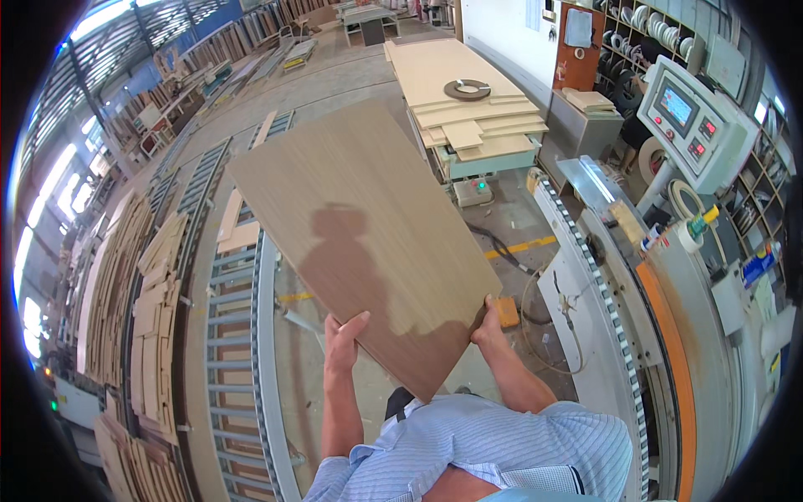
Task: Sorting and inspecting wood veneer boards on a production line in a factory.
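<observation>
A large rectangular brown wood-grain panel point(376, 226) is held up in front of me, tilted, with its far end toward the upper left. My left hand point(343, 339) grips its left long edge near the close end, thumb on top. On the right edge near the close corner, my right hand point(488, 322) is closed round the panel, its fingers mostly hidden beneath. A dark shadow falls across the panel's face.
Left of me runs a roller conveyor point(234, 360), with stacked boards point(155, 309) beyond. Ahead stands a pile of pale panels point(452, 79) with a coil of edge banding point(467, 89) on top. At right are a machine point(669, 335), its control panel point(694, 117) and a person point(642, 100).
</observation>
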`<state>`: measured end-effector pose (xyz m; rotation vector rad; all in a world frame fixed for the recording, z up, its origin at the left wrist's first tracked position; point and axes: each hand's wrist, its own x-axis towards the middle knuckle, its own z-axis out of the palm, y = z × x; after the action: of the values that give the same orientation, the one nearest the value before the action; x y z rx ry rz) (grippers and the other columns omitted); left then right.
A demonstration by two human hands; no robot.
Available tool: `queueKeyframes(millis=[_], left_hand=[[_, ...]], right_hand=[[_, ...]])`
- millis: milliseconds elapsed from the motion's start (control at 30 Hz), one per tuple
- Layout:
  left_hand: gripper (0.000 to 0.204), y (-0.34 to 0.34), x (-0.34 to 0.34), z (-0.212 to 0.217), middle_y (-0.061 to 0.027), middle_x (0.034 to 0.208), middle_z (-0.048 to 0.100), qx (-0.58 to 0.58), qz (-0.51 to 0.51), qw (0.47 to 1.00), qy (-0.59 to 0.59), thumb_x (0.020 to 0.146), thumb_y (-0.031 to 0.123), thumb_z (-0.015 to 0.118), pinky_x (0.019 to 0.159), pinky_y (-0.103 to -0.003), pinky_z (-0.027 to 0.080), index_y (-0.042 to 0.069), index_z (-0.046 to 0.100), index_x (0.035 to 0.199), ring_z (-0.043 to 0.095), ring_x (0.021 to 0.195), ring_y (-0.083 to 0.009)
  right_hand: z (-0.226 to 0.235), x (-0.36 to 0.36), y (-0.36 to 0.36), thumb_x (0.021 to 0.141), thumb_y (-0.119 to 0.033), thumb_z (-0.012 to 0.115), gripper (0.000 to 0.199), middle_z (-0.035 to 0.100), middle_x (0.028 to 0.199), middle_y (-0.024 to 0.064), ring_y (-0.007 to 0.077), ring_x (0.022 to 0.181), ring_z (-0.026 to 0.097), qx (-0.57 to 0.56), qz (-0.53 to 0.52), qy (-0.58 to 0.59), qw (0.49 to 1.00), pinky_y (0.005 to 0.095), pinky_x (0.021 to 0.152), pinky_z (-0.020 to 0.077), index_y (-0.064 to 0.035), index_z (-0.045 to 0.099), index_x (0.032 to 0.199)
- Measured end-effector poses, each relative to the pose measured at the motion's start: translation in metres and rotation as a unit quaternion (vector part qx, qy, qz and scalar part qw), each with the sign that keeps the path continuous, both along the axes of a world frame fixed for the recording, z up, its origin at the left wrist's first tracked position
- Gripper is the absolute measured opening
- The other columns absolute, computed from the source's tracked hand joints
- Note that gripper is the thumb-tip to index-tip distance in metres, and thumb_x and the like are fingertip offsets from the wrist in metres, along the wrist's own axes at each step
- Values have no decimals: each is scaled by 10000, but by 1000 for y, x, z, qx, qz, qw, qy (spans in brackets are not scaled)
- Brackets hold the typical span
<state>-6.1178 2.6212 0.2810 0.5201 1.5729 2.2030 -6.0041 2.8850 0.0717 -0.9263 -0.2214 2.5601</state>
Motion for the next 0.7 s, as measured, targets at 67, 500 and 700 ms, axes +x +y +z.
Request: queueKeyframes(millis=[67,500,700], left_hand=[[425,16,-37,-6,-107,1091,655,1,-2,1000,-8,780,114,668,842,-319,491,-61,597,1161,626,980,-190],[409,147,-329,-51,-75,1035,649,13,-99,993,-56,763,87,664,833,-329,488,-28,595,1150,621,943,-188],[406,231,-419,-55,-70,1030,650,-15,-120,987,-105,771,77,663,826,-330,490,-13,595,1161,624,937,-185]], right_hand=[[8,-32,20,974,-544,378,603,450,1464,88,317,1350,399,-5,6,-27,1000,553,1119,254,-151,430,1428],[14,-237,146,966,-468,444,548,480,1430,88,321,1324,418,44,-89,-60,993,528,1113,277,-122,456,1390],[14,-308,199,985,-399,426,499,501,1399,97,317,1290,453,41,-143,-106,983,514,1096,320,-91,453,1376]])
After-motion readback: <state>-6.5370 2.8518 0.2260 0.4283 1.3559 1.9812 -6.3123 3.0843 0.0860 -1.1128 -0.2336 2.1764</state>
